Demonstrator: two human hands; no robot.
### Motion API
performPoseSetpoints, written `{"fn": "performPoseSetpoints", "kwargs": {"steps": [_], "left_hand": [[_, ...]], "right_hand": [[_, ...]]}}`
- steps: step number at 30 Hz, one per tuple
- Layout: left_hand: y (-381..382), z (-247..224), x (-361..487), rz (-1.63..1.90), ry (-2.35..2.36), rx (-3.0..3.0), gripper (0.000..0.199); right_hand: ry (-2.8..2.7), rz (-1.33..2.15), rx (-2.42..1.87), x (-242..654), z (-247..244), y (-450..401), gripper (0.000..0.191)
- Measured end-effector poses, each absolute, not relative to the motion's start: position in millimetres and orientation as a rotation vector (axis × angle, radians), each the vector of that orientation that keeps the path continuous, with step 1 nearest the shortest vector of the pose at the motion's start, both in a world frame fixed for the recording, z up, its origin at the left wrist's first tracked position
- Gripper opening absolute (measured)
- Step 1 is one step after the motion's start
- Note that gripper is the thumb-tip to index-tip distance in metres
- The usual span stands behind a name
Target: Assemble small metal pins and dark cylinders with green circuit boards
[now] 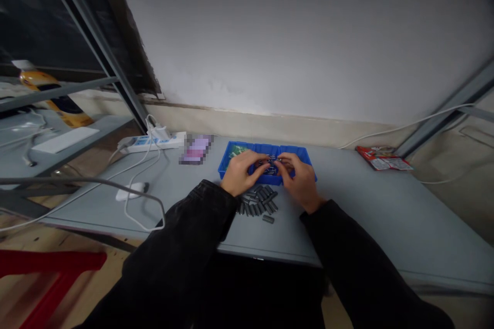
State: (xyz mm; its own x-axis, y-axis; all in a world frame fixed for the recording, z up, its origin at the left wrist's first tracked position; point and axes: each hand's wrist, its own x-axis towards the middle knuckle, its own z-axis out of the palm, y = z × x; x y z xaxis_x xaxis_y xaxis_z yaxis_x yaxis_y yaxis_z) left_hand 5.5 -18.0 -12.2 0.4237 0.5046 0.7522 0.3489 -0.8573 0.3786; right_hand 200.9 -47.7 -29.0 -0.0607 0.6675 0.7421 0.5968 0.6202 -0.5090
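Blue plastic tray (304, 153), box-shaped, divided, on smooth grey table (358, 205). Left hand (243, 168) and right hand (299, 179) above middle compartment, fingers curled, tips close; cannot tell what either grasps. Shiny, thin metal pieces (271, 170) inside, partly hidden by fingers. Dark, smooth cylinders (259, 208) piled at tray's near side, leftmost partly behind left sleeve (210, 205). Green contents (236, 151) far left in tray, hard to make out.

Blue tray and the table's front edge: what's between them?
In the head view, a pile of grey cylinders lies between the tray and the edge, with one cylinder slightly apart.
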Motion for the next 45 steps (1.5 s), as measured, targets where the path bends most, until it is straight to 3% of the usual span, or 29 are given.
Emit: {"fn": "performPoseSetpoints", "kwargs": {"steps": [13, 24, 45], "left_hand": [[-16.4, -14.4, 6.7, 1.384, 0.695, 2.542, 0.019], [-16.4, -15.3, 6.3, 1.416, 0.751, 2.547, 0.017], [-15.9, -15.2, 6.6, 1.433, 0.727, 2.522, 0.018]], "right_hand": [[-1.837, 0.203, -0.984, 200.2, -35.7, -48.9, 0.012], [-1.864, 0.030, -0.984, 201.6, -32.0, -46.9, 0.015], [-1.918, 0.077, -1.023, 203.4, -31.1, -45.3, 0.018]]}}
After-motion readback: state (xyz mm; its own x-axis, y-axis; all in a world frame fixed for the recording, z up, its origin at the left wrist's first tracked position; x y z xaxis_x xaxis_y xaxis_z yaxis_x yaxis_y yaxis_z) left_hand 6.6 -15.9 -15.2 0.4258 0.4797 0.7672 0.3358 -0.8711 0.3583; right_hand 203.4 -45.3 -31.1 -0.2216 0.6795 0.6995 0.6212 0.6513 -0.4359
